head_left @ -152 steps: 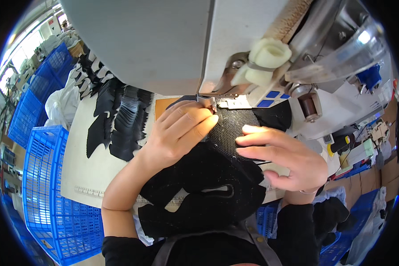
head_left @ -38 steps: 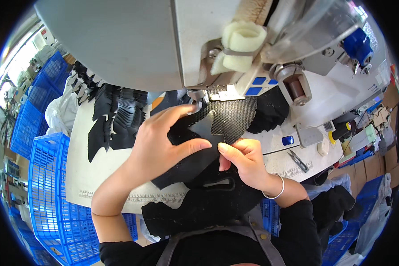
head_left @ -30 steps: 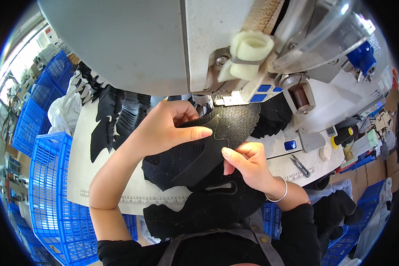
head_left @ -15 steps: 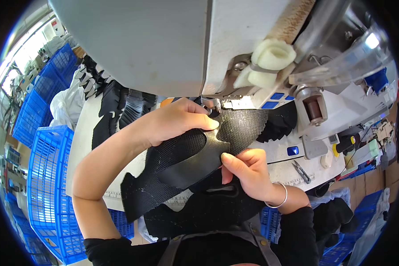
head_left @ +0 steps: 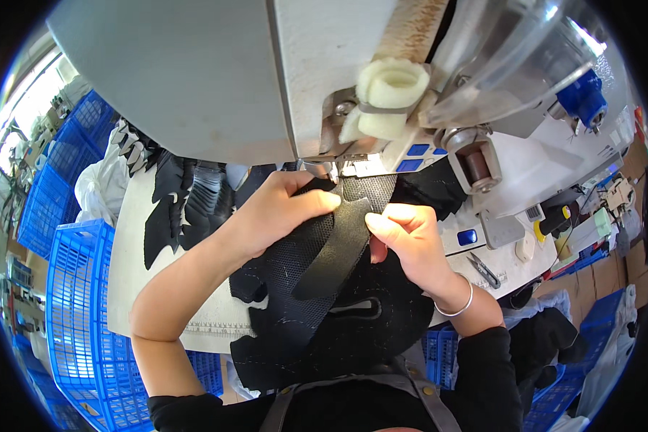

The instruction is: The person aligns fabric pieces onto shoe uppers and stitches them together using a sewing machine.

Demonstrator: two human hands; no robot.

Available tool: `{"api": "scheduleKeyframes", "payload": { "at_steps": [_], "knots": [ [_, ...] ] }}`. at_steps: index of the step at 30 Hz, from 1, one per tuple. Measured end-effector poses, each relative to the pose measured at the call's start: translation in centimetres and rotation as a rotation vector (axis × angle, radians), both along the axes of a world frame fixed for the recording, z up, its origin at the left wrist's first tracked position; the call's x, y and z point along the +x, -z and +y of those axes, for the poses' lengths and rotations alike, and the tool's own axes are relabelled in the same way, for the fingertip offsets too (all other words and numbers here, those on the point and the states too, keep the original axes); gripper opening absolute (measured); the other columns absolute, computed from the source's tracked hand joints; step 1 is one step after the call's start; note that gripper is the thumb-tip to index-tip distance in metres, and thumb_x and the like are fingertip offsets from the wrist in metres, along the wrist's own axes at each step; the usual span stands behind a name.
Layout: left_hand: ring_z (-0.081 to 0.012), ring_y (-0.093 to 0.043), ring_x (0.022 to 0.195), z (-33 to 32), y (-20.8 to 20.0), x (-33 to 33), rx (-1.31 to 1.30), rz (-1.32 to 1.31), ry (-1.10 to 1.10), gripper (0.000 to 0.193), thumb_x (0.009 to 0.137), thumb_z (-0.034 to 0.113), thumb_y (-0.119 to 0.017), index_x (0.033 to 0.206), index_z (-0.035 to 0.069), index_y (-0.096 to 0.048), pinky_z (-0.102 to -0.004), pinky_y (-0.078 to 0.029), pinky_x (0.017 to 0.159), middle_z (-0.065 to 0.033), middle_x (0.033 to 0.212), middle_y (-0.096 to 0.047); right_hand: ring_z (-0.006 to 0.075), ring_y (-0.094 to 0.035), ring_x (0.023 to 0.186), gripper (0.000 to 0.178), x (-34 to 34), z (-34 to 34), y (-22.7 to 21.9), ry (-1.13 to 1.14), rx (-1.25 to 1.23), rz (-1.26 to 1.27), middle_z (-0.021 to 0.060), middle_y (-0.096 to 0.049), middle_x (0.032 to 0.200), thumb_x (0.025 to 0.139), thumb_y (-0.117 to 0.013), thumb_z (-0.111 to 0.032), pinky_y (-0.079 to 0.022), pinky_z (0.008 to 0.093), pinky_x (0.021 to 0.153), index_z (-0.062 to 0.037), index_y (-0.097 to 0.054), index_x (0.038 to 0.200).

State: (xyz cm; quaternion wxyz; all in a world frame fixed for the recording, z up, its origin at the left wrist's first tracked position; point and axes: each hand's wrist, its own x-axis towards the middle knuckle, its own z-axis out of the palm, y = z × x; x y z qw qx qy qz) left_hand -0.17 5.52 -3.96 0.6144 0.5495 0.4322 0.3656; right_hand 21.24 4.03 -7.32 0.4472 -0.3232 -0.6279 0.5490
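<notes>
A black mesh fabric piece point(head_left: 284, 263) lies under the sewing machine point(head_left: 187, 79), its far end at the presser foot point(head_left: 331, 171). On the mesh is a smooth black strip point(head_left: 331, 252), slanting down to the left. My left hand point(head_left: 281, 209) grips the mesh just left of the foot, thumb by the strip's upper end; its fingertips are partly hidden. At the strip's right edge my right hand point(head_left: 408, 237) is closed in a pinch on the layered work. Nearer to me, a black piece with a slot point(head_left: 403, 309) hangs over the table edge.
Black cut pieces point(head_left: 183, 198) are heaped left of the machine. Thread snips point(head_left: 484, 271) lie on the table point(head_left: 209, 306) at right. A blue crate point(head_left: 79, 302) stands at left, and a reddish-brown thread spool point(head_left: 477, 169) sits on the machine's right.
The mesh and strip have turned, so the strip stands steeper and the mesh's near end has swung toward me. Both hands keep their grip. The whole view has shifted a little.
</notes>
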Motion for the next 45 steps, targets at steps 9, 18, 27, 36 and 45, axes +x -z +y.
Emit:
{"api": "scheduleKeyframes", "payload": {
  "at_steps": [9,18,27,36,45],
  "knots": [
    [-0.0085,-0.06,0.082,0.5,0.2,0.6,0.083,0.055,-0.119,0.024,0.083,0.011,-0.069,0.102,-0.002,-0.065,-0.0239,-0.048,0.078,-0.0031,0.094,-0.066,0.0066,-0.056,0.051,0.031,0.6,1.7,-1.5,0.012,0.07,-0.081,0.0021,-0.059,0.057,0.094,-0.059,-0.018,-0.043,0.0219,0.048,0.0008,-0.063,0.07],
    [-0.0083,-0.056,0.084,-0.2,-2.5,-1.1,0.39,0.567,-0.051,0.039,0.086,0.032,-0.071,0.104,-0.002,-0.066,-0.026,-0.045,0.079,-0.0056,0.092,-0.067,0.0072,-0.055,0.045,0.031,-0.1,1.5,-2.5,0.014,0.024,-0.159,0.0038,-0.058,0.051,0.093,-0.061,-0.019,-0.042,0.0209,0.044,0.0033,-0.067,0.073],
    [-0.0261,-0.058,0.084,-5.7,0.9,2.3,1.555,1.121,-0.301,0.03,0.072,0.008,-0.068,0.098,-0.005,-0.064,-0.0393,-0.05,0.081,-0.0141,0.098,-0.062,0.0067,-0.056,0.047,0.029,-0.6,1.3,-1.4,-0.024,0.013,-0.118,0.0029,-0.059,0.053,0.094,-0.06,-0.02,-0.044,0.0202,0.046,0.0024,-0.068,0.079],
    [-0.0178,-0.056,0.077,-4.3,1.8,2.9,1.597,1.147,-0.491,0.033,0.065,0.01,-0.065,0.097,0.006,-0.072,-0.0414,-0.043,0.096,-0.0033,0.096,-0.065,0.023,-0.056,0.077,0.029,1.2,2.4,-2.0,0.444,1.355,-0.65,0.0018,-0.059,0.085,0.062,-0.074,-0.008,-0.044,0.0363,0.072,-0.0074,-0.065,0.089],
    [-0.0151,-0.06,0.075,-2.4,1.9,1.7,1.524,0.979,-0.571,0.021,0.065,0.001,-0.066,0.083,0.011,-0.071,-0.0364,-0.038,0.095,0.0038,0.084,-0.067,0.0199,-0.056,0.077,0.031,2.1,3.1,-2.3,0.263,1.43,-0.629,0.0007,-0.061,0.091,0.063,-0.073,-0.008,-0.047,0.0355,0.075,-0.0081,-0.067,0.093]
  ]
}}
